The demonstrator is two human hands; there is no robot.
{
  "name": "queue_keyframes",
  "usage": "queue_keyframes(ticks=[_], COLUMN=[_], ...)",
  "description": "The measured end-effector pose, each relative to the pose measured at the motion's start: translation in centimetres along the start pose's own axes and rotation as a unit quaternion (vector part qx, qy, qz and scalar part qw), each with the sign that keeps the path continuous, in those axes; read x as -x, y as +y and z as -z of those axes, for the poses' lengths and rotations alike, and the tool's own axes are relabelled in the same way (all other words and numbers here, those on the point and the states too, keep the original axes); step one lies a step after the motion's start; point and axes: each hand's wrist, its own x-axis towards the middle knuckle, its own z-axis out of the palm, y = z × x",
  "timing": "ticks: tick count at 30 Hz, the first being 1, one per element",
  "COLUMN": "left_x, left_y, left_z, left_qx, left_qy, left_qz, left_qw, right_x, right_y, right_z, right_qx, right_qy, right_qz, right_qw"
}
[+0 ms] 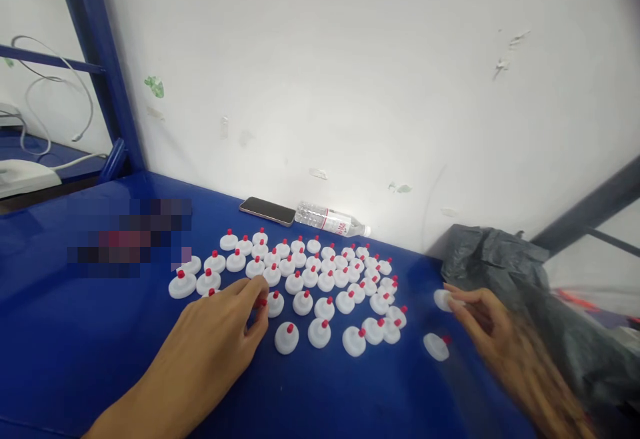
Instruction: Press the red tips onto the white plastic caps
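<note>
Many round white caps with red tips stand in loose rows on the blue table (310, 399). My left hand (220, 332) is over the left part of the group, thumb and forefinger pinched at the red tip of a cap (261, 303) mostly hidden behind the fingers. Beside those fingertips sits another white cap (275, 305). On the right, my right hand (487, 322) pinches a white cap (442, 300) at its edge; its red tip is hidden by the fingers. Just below it, a tilted white cap (437, 347) lies apart from the group.
A phone (268, 211) and a clear plastic bottle (330, 219) lie along the wall (350, 92) behind the caps. At the right is a dark grey plastic bag (495, 259). Blue metal posts (95, 45) rise at the left, with a white cable (90, 102). One patch is blurred out.
</note>
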Motion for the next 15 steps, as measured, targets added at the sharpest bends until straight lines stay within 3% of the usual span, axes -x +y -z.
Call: queue_keyframes(ticks=[3,5,8,11,15], left_x=[0.2,0.4,0.9,1.5,1.8], left_y=[-0.3,-0.3,0.2,1.0,1.9], left_z=[-0.7,-1.0,-1.2,-0.9,0.0], left_qx=[0.081,0.135,0.197,0.256,0.302], left_qy=[0.045,0.066,0.074,0.095,0.154], left_qz=[-0.042,-0.062,-0.083,-0.12,-0.205], left_qw=[0.995,0.987,0.974,0.954,0.918], right_x=[0.2,0.4,1.2,2.2,3.2], right_y=[-2.8,-5.2,-9.3,-12.6,-14.9], right_z=[0.3,0.0,-1.2,-2.9,-4.6], right_qx=[-0.026,-0.033,-0.085,-0.13,-0.176], right_qy=[-0.003,0.014,-0.013,-0.048,-0.056], right_qz=[-0.025,0.007,0.095,0.235,0.333], right_qw=[0.999,0.999,0.992,0.962,0.925])
